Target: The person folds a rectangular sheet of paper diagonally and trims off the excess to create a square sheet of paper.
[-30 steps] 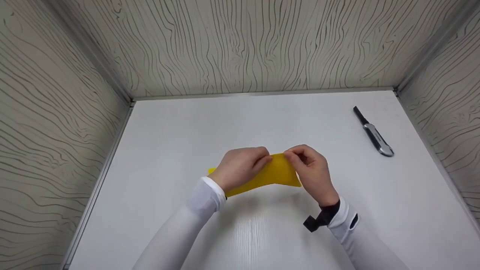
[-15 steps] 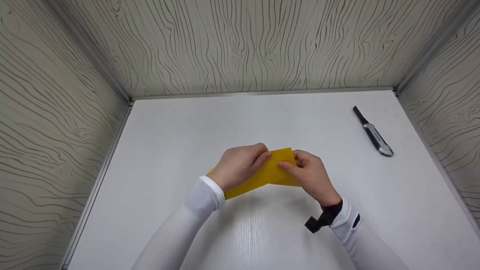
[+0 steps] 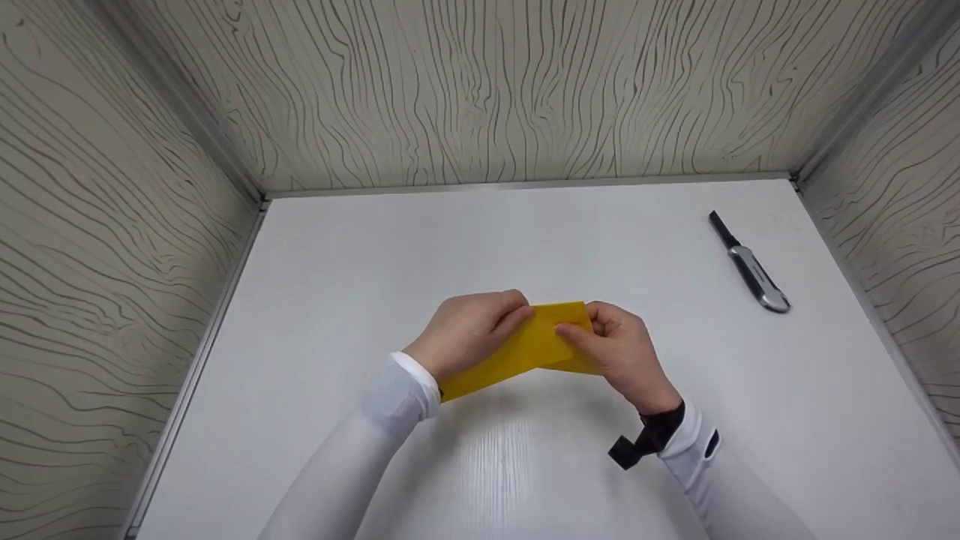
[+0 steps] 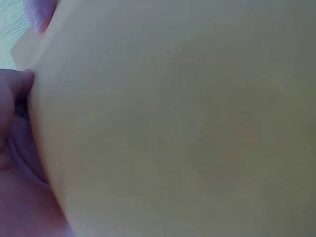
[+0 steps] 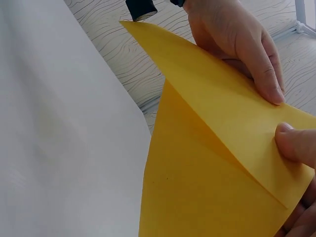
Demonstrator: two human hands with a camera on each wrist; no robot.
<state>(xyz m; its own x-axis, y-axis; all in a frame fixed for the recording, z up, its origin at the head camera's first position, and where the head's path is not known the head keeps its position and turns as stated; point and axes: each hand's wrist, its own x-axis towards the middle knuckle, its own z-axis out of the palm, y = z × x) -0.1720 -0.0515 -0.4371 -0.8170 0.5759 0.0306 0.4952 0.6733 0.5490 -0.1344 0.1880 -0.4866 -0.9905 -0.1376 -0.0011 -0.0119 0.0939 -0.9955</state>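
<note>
A folded sheet of yellow paper (image 3: 544, 337) is held up off the table between both hands. My left hand (image 3: 472, 330) grips its upper edge, thumb on the near side. At the right end my right hand (image 3: 626, 352) pinches it, the thumb on the near face and the fingers behind. In the right wrist view the paper (image 5: 212, 94) shows a layer folded over another, with the layers apart at the lower left. Paper (image 4: 173, 123) fills most of the left wrist view, blurred. My left palm hides part of the sheet in the head view.
A slim black and silver tool (image 3: 750, 270), which looks like a utility knife, lies at the right of the white table (image 3: 360, 255). Wood-patterned panels (image 3: 480, 90) stand at the back and both sides. A black wrist camera (image 3: 626, 451) juts from the right wrist.
My right hand has shifted from the paper's top corner to a lower grip, its thumb now across the near face. My left hand has moved slightly left.
</note>
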